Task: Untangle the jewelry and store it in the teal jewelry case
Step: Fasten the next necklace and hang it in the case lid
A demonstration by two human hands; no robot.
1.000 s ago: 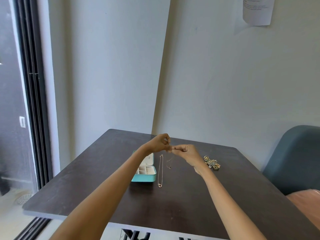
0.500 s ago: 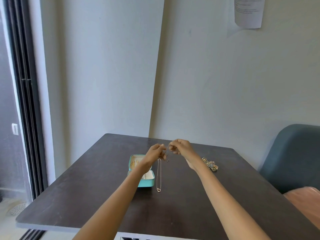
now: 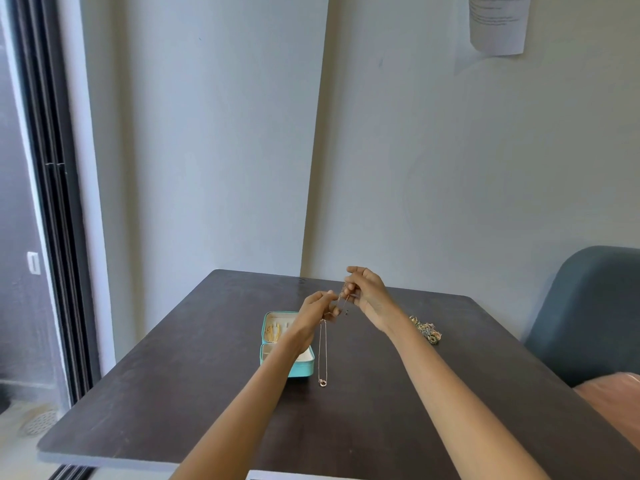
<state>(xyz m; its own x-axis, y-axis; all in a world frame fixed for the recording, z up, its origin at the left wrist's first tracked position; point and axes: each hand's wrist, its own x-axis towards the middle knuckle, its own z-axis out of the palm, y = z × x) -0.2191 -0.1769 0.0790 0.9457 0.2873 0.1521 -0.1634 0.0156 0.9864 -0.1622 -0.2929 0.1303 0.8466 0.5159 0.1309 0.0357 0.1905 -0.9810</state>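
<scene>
An open teal jewelry case [image 3: 302, 370] lies on the dark table [image 3: 173, 393], partly behind my left forearm; gold pieces [image 3: 272, 333] show in its far half. My left hand [image 3: 317, 308] and my right hand [image 3: 367, 292] are raised above the table, both pinching a thin chain [image 3: 343, 296] stretched between them. A small dark pendant [image 3: 346, 310] dangles under it. A second thin necklace [image 3: 323, 355] hangs from my left fingers, its ring pendant [image 3: 322, 382] resting on the table beside the case. A tangled pile of jewelry [image 3: 427, 330] lies to the right of my right wrist.
A grey-blue chair [image 3: 588, 313] stands at the table's right side, with a pink cushion [image 3: 613, 400] near it. White walls meet in a corner behind the table. A dark sliding door frame [image 3: 52, 202] runs along the left. A paper sheet [image 3: 498, 22] hangs on the wall.
My hands have shifted slightly right and farther out; the right hand now sits higher than the left. The camera tilted, so the case shows more of its far half.
</scene>
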